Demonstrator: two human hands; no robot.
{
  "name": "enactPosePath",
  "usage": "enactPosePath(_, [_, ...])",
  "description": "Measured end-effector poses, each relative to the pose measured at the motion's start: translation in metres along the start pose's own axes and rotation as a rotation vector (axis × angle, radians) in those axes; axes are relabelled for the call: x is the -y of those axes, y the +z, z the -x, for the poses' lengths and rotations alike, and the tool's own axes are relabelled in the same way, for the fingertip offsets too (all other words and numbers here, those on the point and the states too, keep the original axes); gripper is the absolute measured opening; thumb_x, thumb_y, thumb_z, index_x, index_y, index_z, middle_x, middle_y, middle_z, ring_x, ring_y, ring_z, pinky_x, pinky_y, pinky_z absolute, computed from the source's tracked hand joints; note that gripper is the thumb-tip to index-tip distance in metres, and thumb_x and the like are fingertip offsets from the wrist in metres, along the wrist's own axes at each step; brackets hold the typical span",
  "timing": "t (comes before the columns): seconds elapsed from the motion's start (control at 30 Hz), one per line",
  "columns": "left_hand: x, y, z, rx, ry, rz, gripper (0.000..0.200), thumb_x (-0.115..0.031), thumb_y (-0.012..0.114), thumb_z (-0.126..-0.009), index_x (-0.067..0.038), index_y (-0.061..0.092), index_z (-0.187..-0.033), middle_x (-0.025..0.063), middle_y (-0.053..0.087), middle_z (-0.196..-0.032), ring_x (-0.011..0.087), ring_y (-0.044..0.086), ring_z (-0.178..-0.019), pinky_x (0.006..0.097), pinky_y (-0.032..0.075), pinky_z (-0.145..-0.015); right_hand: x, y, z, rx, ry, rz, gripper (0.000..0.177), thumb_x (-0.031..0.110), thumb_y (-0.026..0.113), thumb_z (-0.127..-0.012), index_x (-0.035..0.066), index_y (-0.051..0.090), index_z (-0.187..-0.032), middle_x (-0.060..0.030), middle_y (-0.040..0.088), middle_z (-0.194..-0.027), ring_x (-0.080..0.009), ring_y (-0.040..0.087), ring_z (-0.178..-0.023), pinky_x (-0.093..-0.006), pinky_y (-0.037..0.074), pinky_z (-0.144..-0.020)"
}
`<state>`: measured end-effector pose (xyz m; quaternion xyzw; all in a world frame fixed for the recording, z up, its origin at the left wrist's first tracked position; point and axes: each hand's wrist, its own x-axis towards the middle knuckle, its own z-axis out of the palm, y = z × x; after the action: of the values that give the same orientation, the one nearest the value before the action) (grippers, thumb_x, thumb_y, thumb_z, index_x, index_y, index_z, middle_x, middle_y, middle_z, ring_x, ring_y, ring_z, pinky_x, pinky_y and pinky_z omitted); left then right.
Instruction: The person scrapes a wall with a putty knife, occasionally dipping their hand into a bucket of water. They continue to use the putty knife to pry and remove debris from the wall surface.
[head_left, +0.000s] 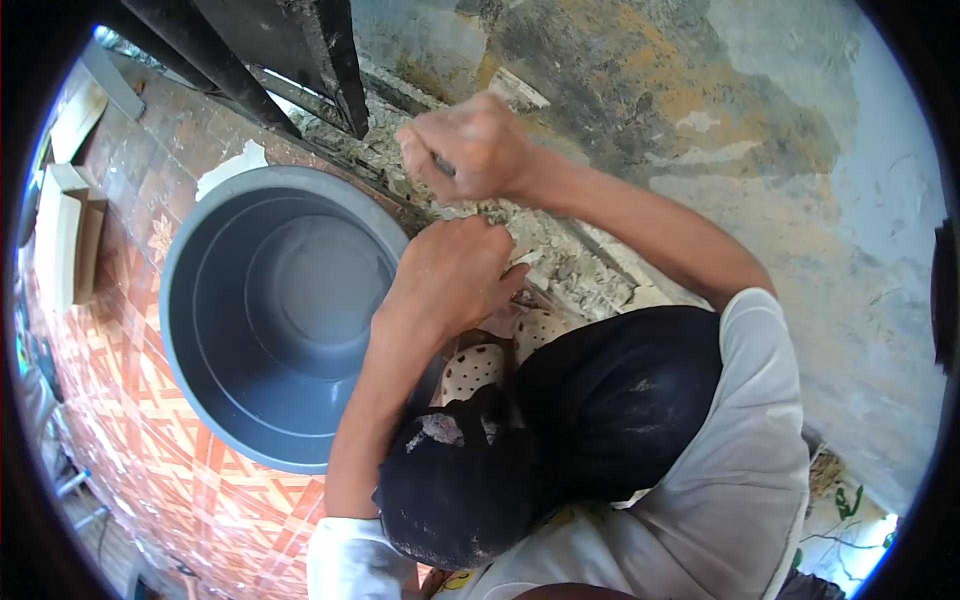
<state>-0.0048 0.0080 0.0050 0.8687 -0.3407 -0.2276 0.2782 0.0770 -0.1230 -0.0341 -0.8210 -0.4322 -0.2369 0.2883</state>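
My right hand [470,150] is raised over the strip of rubble at the wall's foot. Its fingers are curled into a fist, and a small dark bit shows in the curl, too little to name. Lower down, my left hand [455,265] is bent over the broken plaster rubble [570,260], back of the hand up and thumb to the right. Its fingers curl under, so whatever they grip is hidden. Close beside its wrist stands a large grey plastic tub [285,178], with no contents that I can make out.
A patchy, stained wall [650,110] rises on the right. Dark metal bars [335,70] stand at the top left. Patterned orange floor [150,400] under clear sheeting lies left, with a pale box-like piece [65,235]. My spotted shoes [472,372] are below my hands.
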Motion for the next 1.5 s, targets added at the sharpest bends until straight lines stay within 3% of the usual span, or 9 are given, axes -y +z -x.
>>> enactPosePath(0.53, [-0.008,-0.009,-0.006,0.113,-0.090,-0.019,0.032,-0.033,0.063,-0.083,-0.002,0.066,-0.073,0.0170,0.063,-0.070,0.0349,0.062,-0.073,0.0440,0.048,-0.068,0.011,-0.004,-0.009,-0.028,-0.028,-0.019,0.023,0.007,0.059,-0.083,0.004,0.052,-0.061,-0.0050,0.048,-0.047,-0.0189,0.051,-0.038,-0.0328,0.039,-0.035])
enactPosePath(0.63, [-0.006,-0.007,-0.003,0.103,-0.059,-0.023,0.032,-0.033,0.063,-0.083,-0.003,0.067,-0.073,0.0171,0.063,-0.069,0.0349,0.062,-0.073,0.0439,0.048,-0.068,-0.021,0.010,0.009,-0.226,0.047,-0.181,0.024,0.012,0.060,-0.082,0.006,0.052,-0.060,-0.0094,0.051,-0.045,-0.0261,0.051,-0.035,-0.0359,0.043,-0.036])
enactPosePath(0.67, [-0.007,-0.008,-0.006,0.086,-0.035,-0.027,0.032,-0.033,0.063,-0.083,-0.003,0.067,-0.074,0.0172,0.063,-0.069,0.0348,0.062,-0.073,0.0439,0.048,-0.068,-0.032,0.011,0.022,-0.132,0.131,-0.068,0.020,0.013,0.059,-0.082,0.007,0.056,-0.063,-0.0079,0.051,-0.044,-0.0235,0.052,-0.035,-0.0350,0.042,-0.036])
enactPosePath(0.77, [-0.010,-0.012,-0.006,0.113,-0.097,0.041,0.032,-0.033,0.063,-0.084,-0.003,0.067,-0.074,0.0172,0.063,-0.069,0.0349,0.062,-0.073,0.0439,0.048,-0.068,-0.002,0.009,0.015,-0.060,-0.003,-0.094,0.019,0.014,0.058,-0.083,0.008,0.057,-0.065,-0.0069,0.052,-0.044,-0.0214,0.052,-0.035,-0.0347,0.042,-0.035])
enactPosePath(0.9, [-0.008,-0.007,-0.005,0.111,-0.070,-0.002,0.031,-0.031,0.064,-0.083,-0.002,0.067,-0.074,0.0171,0.064,-0.070,0.0348,0.062,-0.072,0.0433,0.048,-0.067,-0.004,0.002,0.000,-0.131,-0.027,-0.036,0.021,0.016,0.060,-0.082,0.008,0.056,-0.063,-0.0072,0.052,-0.044,-0.0214,0.053,-0.035,-0.0338,0.043,-0.035])
enactPosePath(0.93, [-0.006,-0.007,-0.005,0.098,-0.059,-0.019,0.030,-0.031,0.064,-0.083,-0.002,0.067,-0.074,0.0171,0.064,-0.070,0.0348,0.062,-0.071,0.0432,0.048,-0.067,-0.013,-0.001,0.007,-0.105,0.015,-0.084,0.013,0.009,0.059,-0.082,0.003,0.058,-0.071,-0.0064,0.054,-0.049,-0.0212,0.055,-0.040,-0.0336,0.044,-0.038])
enactPosePath(1.03, [-0.010,-0.010,-0.006,0.105,-0.070,0.000,0.030,-0.030,0.064,-0.083,-0.002,0.067,-0.074,0.0172,0.064,-0.071,0.0347,0.062,-0.071,0.0429,0.049,-0.067,-0.012,0.011,0.016,-0.023,0.039,0.001,0.015,0.009,0.059,-0.083,0.003,0.056,-0.069,-0.0060,0.052,-0.047,-0.0208,0.053,-0.038,-0.0334,0.043,-0.036])
enactPosePath(1.17, [-0.007,-0.007,-0.006,0.093,-0.067,-0.013,0.031,-0.031,0.064,-0.083,-0.001,0.067,-0.074,0.0172,0.063,-0.070,0.0345,0.062,-0.071,0.0427,0.049,-0.066,0.001,0.005,0.002,-0.065,-0.081,0.082,0.027,0.009,0.060,-0.082,0.006,0.048,-0.057,-0.0034,0.047,-0.044,-0.0203,0.048,-0.035,-0.0325,0.038,-0.032])
enactPosePath(1.5, [-0.006,-0.009,-0.004,0.083,-0.054,-0.009,0.031,-0.031,0.064,-0.083,-0.002,0.068,-0.075,0.0170,0.063,-0.069,0.0345,0.062,-0.072,0.0436,0.048,-0.068,0.007,-0.001,-0.018,-0.149,-0.014,-0.009,0.026,0.009,0.059,-0.084,0.005,0.051,-0.060,-0.0052,0.047,-0.043,-0.0211,0.048,-0.034,-0.0331,0.038,-0.034])
